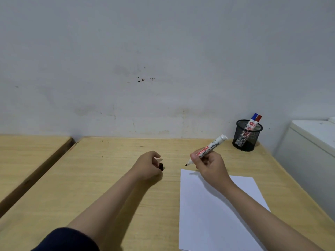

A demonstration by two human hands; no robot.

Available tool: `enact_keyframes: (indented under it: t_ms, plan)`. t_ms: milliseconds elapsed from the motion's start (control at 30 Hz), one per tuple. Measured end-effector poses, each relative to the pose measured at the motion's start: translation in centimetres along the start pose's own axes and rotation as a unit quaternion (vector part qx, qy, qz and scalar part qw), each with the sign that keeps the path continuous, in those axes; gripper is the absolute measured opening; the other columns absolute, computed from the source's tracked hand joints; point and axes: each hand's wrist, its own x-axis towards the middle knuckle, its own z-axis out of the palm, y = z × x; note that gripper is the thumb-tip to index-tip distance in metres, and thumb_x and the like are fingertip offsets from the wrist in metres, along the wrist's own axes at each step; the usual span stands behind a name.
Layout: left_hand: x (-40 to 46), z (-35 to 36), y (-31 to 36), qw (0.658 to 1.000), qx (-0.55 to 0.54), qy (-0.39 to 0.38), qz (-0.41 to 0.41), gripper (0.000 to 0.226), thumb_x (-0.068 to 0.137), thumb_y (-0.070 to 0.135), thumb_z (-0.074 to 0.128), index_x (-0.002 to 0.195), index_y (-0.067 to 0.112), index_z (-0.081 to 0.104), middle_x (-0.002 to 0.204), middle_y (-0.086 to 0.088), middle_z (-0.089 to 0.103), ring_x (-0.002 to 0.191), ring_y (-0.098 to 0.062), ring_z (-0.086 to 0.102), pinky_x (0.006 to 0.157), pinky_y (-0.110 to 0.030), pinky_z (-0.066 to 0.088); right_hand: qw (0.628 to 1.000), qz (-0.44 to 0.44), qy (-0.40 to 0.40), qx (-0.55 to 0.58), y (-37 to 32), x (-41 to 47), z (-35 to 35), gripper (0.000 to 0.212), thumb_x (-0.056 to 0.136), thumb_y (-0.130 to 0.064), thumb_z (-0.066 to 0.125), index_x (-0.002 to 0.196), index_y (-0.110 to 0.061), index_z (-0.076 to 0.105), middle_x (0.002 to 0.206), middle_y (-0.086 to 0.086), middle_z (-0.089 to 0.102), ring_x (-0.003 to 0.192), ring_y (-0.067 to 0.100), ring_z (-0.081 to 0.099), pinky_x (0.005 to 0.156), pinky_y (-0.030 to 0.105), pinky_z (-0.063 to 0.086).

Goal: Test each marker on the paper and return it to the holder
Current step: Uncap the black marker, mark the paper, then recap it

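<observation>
A person's two bare forearms reach forward over a light wooden desk (112,178) that stands against a pale, scuffed wall (145,60). The right hand (208,164) grips an uncapped white board marker (210,150) around its barrel, dark tip pointing down and left, hovering just beyond the far left corner of a blank white sheet of paper (213,214). The paper lies on the right half of the desk, running to its near edge. The left hand (147,164) rests on the desk near the middle, fingers curled around the marker's small black cap (161,166). At the far right corner of the desk stands a black mesh holder (247,135) with two capped markers leaning inside, a blue marker (254,116) and a red marker (258,118). A dark sleeve (67,240) shows at the lower left.
</observation>
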Motion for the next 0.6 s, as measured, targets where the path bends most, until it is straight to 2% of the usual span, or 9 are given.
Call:
enact_keyframes:
  t_ms: [67, 100, 167, 200, 267, 367, 467, 600]
  plan:
    - [-1.7, 1.1, -0.1, 0.991, -0.123, 0.051, -0.013, 0.047, 0.068, -0.001, 0.064, 0.112, 0.014, 0.052, 0.088, 0.001, 0.057, 0.071, -0.007, 0.057, 0.054, -0.009, 0.047, 0.999, 0.016, 0.033, 0.009, 0.3, 0.0, 0.3, 0.011, 0.085, -0.018, 0.067, 0.074, -0.015, 0.068, 0.058, -0.012, 0.069, 0.059, 0.016, 0.052, 0.060, 0.041, 0.048]
    - [-2.6, 1.7, -0.2, 0.984, -0.146, 0.097, 0.003, 0.043, 0.070, 0.002, 0.065, 0.109, 0.016, 0.054, 0.091, 0.002, 0.057, 0.073, -0.005, 0.057, 0.056, -0.008, 0.046, 0.998, 0.032, 0.059, 0.022, 0.5, 0.0, 0.5, 0.011, 0.083, -0.019, 0.068, 0.074, -0.013, 0.068, 0.056, -0.009, 0.067, 0.057, 0.015, 0.053, 0.061, 0.039, 0.047]
    - [-4.2, 2.7, -0.5, 0.977, -0.099, 0.171, 0.083, 0.027, 0.073, 0.015, 0.069, 0.097, 0.021, 0.059, 0.093, 0.005, 0.059, 0.082, -0.005, 0.057, 0.065, -0.008, 0.043, 0.989, 0.081, 0.106, 0.063, 1.1, 0.0, 0.7, 0.018, 0.080, -0.022, 0.072, 0.073, -0.006, 0.068, 0.054, -0.002, 0.061, 0.054, 0.017, 0.051, 0.059, 0.036, 0.046]
    - [-4.9, 2.9, -0.5, 0.971, -0.071, 0.182, 0.140, 0.020, 0.073, 0.020, 0.070, 0.090, 0.023, 0.060, 0.090, 0.007, 0.061, 0.084, -0.006, 0.057, 0.069, -0.009, 0.041, 0.983, 0.108, 0.123, 0.084, 1.4, -0.1, 0.8, 0.020, 0.079, -0.022, 0.073, 0.072, -0.005, 0.067, 0.054, 0.001, 0.057, 0.053, 0.017, 0.050, 0.057, 0.035, 0.047]
    - [-5.7, 3.3, -0.5, 0.962, -0.015, 0.139, 0.235, 0.016, 0.074, 0.028, 0.069, 0.089, 0.025, 0.064, 0.089, 0.009, 0.062, 0.087, -0.007, 0.057, 0.077, -0.019, 0.044, 0.973, 0.146, 0.142, 0.112, 1.9, -0.3, 1.1, 0.018, 0.078, -0.020, 0.075, 0.069, -0.009, 0.064, 0.053, 0.001, 0.052, 0.052, 0.016, 0.048, 0.055, 0.032, 0.049]
    - [-6.1, 4.1, -0.5, 0.947, 0.109, 0.049, 0.298, 0.027, 0.076, 0.042, 0.062, 0.101, 0.031, 0.067, 0.105, 0.016, 0.063, 0.100, -0.004, 0.054, 0.087, -0.030, 0.043, 0.972, 0.151, 0.142, 0.111, 2.6, -0.6, 1.5, 0.019, 0.078, -0.015, 0.074, 0.066, -0.010, 0.060, 0.048, -0.001, 0.054, 0.049, 0.016, 0.049, 0.053, 0.033, 0.048]
    - [-6.0, 4.5, -0.8, 0.941, 0.154, 0.004, 0.301, 0.032, 0.075, 0.049, 0.057, 0.100, 0.032, 0.068, 0.111, 0.018, 0.062, 0.104, -0.001, 0.050, 0.094, -0.034, 0.037, 0.976, 0.141, 0.126, 0.109, 2.9, -0.6, 1.6, 0.018, 0.079, -0.013, 0.072, 0.067, -0.010, 0.059, 0.047, -0.002, 0.056, 0.047, 0.016, 0.050, 0.052, 0.032, 0.048]
    - [-5.9, 4.2, -1.1, 0.942, 0.149, -0.005, 0.302, 0.040, 0.071, 0.058, 0.060, 0.101, 0.033, 0.067, 0.110, 0.020, 0.061, 0.105, 0.000, 0.050, 0.094, -0.032, 0.034, 0.983, 0.141, 0.078, 0.087, 2.8, -0.2, 1.6, 0.016, 0.078, -0.016, 0.074, 0.068, -0.015, 0.062, 0.054, -0.001, 0.066, 0.047, 0.016, 0.057, 0.049, 0.030, 0.047]
